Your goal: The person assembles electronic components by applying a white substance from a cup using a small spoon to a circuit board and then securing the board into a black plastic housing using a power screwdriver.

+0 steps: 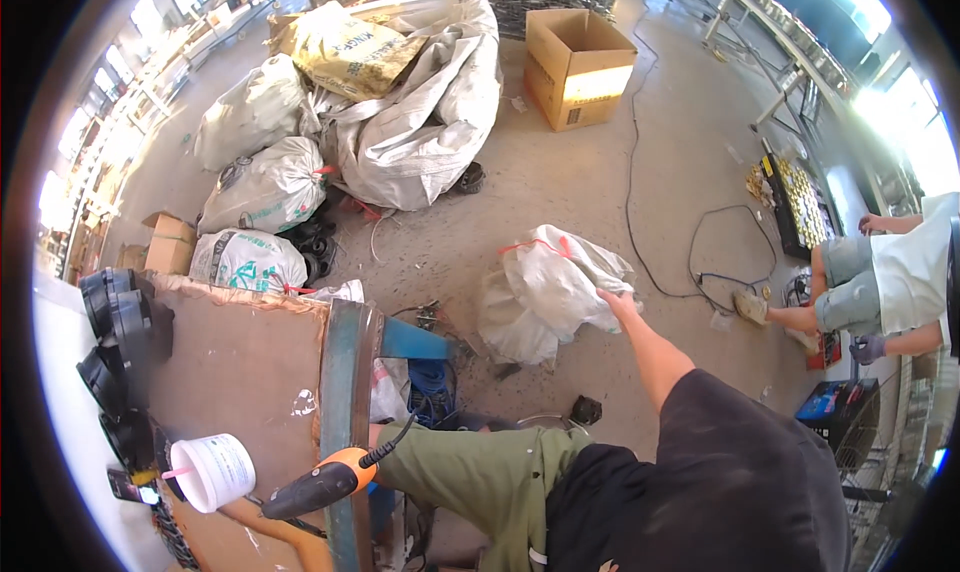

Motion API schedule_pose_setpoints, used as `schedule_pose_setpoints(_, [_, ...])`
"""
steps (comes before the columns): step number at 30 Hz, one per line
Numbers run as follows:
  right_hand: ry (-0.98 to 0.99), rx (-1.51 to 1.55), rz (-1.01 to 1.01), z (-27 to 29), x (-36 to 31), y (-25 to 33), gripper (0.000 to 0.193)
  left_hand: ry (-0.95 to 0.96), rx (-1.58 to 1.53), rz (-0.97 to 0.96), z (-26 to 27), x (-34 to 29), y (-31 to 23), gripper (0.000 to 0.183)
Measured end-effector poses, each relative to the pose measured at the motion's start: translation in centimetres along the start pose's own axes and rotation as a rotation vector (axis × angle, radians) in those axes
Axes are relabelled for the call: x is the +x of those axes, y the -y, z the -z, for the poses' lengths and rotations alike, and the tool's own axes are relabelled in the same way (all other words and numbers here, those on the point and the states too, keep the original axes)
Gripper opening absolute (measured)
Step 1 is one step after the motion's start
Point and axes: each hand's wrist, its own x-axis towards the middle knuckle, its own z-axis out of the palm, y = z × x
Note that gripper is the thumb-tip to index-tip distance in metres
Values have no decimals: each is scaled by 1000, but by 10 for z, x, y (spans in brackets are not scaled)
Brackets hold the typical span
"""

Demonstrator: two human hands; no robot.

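My right arm stretches out across the floor, and my right hand [618, 304] is closed on the edge of a white woven sack [550, 287]. The sack is crumpled and bulging, with a red tie near its top, and it appears to be at or just above the floor. Part of my fingers is hidden by the sack's folds. My left hand is out of sight. By my knee, a black and orange corded power tool [318, 484] lies over the edge of the workbench [240, 347].
A white bucket [213, 470] and black round parts [125, 322] are on the bench. Filled sacks [265, 187] and an open cardboard box [580, 72] stand beyond. A cable [632, 172] loops over the floor. At right sits another person [900, 262], one hand gloved, beside a black tray [797, 202].
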Motion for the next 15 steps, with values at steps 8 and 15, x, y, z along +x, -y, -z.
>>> schedule_pose_setpoints(8, [513,-253,695,-105,-87,116,73,598,-863,138,-87,-26,-156,62])
schedule_pose_setpoints(15, [581,-276,656,-117,-197,51,50,842,-865,495,-223,-1,-160,47])
